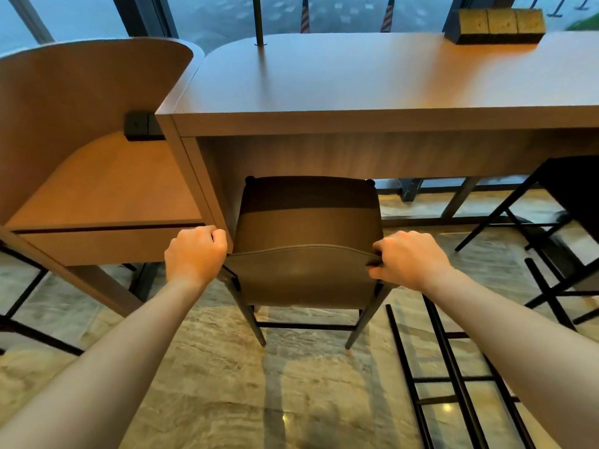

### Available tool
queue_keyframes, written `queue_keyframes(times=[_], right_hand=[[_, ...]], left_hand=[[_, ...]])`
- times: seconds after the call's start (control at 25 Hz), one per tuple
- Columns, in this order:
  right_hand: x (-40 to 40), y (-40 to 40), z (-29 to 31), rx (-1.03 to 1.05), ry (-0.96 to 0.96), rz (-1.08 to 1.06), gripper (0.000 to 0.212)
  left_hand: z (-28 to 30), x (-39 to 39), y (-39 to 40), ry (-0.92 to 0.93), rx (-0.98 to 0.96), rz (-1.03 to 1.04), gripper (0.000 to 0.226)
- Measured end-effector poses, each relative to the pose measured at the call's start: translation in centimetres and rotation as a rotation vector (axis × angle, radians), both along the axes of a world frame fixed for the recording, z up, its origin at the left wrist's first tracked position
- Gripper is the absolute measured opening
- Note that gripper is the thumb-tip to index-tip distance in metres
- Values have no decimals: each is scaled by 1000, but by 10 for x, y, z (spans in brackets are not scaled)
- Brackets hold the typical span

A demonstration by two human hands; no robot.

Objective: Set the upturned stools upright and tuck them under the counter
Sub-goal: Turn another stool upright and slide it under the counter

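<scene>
Setting: window-side seating area, pale stone-look floor (207, 384), glass beyond the counter.
Tabletop (372, 79): long wooden slab, front edge running 9 to 3 o'clock across the upper view; dark planter box (496, 27) at 1 o'clock.
Stool (308, 241): upright on its four dark legs, centre of view, seat front already under the tabletop overhang, low backrest toward the person at 6 o'clock.
Left hand (194, 254): curled closed over the left top corner of the backrest.
Right hand (408, 259): clamped on the right top corner, fingers pinching the backrest rim.
Key relation: stool lies straight ahead at 12 o'clock from both hands; both equally near, one per corner; its front-to-back axis points square at the recess.
Clearance: side panel (201, 186) of the counter sits just beside the stool's left edge, at 10 o'clock.
Judged step: final push inward.
Other stools: one lies tipped on the floor (453, 380) at 4 o'clock, still to be righted; another dark frame (551, 222) at 3 o'clock.
</scene>
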State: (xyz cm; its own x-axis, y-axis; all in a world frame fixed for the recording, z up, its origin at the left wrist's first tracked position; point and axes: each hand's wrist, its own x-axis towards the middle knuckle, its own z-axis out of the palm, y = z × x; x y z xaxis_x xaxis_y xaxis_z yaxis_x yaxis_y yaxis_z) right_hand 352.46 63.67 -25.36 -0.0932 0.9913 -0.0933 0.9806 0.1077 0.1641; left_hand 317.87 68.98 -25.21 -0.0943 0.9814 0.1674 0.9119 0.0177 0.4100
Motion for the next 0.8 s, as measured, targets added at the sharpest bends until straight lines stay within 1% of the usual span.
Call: queue_keyframes(times=[0.28, 0.48, 0.8], right_hand=[[5, 23, 5, -19, -6, 18, 29], [11, 42, 4, 3, -12, 36, 31], [20, 68, 4, 39, -22, 66, 31]], left_hand=[[4, 10, 21, -4, 2, 52, 42], [4, 14, 40, -38, -18, 28, 41], [0, 18, 68, -9, 2, 60, 41]])
